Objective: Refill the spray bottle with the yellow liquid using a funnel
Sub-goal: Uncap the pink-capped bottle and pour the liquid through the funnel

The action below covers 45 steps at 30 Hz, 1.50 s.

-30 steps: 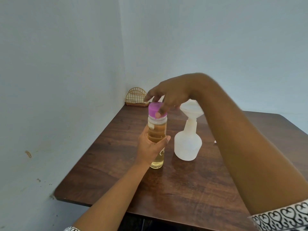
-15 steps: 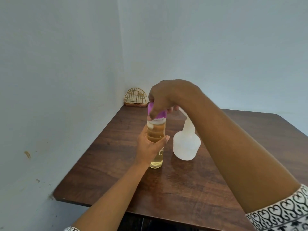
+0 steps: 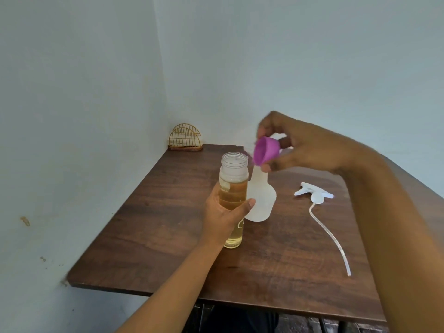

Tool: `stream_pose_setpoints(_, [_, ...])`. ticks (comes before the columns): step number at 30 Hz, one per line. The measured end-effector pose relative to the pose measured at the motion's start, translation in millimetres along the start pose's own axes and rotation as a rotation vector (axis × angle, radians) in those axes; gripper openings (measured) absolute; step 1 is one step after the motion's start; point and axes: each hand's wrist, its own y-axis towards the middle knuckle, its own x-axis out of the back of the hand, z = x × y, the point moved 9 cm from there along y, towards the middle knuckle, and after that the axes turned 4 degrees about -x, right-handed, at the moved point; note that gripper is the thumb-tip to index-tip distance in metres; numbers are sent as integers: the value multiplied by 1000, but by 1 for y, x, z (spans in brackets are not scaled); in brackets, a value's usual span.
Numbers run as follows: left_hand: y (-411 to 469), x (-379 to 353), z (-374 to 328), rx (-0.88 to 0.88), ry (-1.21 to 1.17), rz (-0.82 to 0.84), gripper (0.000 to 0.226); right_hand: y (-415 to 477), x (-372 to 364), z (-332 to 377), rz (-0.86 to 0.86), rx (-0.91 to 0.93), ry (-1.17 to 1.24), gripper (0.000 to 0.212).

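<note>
A clear bottle of yellow liquid (image 3: 233, 188) stands upright on the wooden table (image 3: 149, 227), its mouth uncovered. My left hand (image 3: 223, 217) is wrapped around its middle. My right hand (image 3: 295, 145) holds the purple cap (image 3: 264, 153) in its fingertips, lifted to the right of the bottle's mouth. Just behind the bottle stands the white spray bottle (image 3: 260, 203); the cap and my right hand hide its top and most of the white funnel. The white spray head (image 3: 314, 194) with its long tube lies on the table to the right.
A gold wire holder (image 3: 186, 139) sits in the far left corner against the walls. The table's left edge meets the wall, and its near edge runs under my forearms.
My right hand has taken the purple cap off the bottle of yellow liquid and lifted it up and to the right. My left hand has stayed on the bottle.
</note>
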Motion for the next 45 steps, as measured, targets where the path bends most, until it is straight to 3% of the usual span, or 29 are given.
stream_pose_setpoints(6, [-10, -30, 5, 27, -12, 26, 56, -65, 26, -109, -330, -179, 311, 53])
stream_pose_setpoints(9, [-12, -42, 4, 17, -1, 23, 57, -86, 23, -174, -444, -338, 330, 54])
stream_pose_setpoints(13, [-12, -46, 5, 9, 4, 12, 52, -102, 3, -233, -470, -519, 171, 62])
stream_pose_setpoints(20, [-12, -50, 3, 4, -28, 8, 41, -106, -16, -272, -458, -654, -143, 57])
stream_pose_setpoints(26, [-12, -50, 8, 62, -54, 45, 55, -107, -14, -259, -426, -665, -143, 76])
stream_pose_setpoints(29, [-17, -48, 16, 125, -84, 65, 66, -109, 2, -208, -643, -500, -36, 56])
stream_pose_setpoints(31, [-23, -47, 21, 160, -108, 90, 66, -104, -2, -164, -696, -376, 81, 41])
stream_pose_setpoints(36, [-29, -19, 19, 175, -172, -23, 80, -70, -56, -99, -481, -236, 353, 67])
stream_pose_setpoints(40, [-6, 26, 12, 281, -112, -292, 34, -52, -89, -87, -457, -240, 429, 83])
stream_pose_setpoints(42, [16, 33, 4, 325, -88, -289, 17, -47, -97, -86, -499, -241, 435, 78])
stream_pose_setpoints(45, [49, 24, -7, 371, -19, -164, 17, -46, -97, -87, -599, -264, 381, 66])
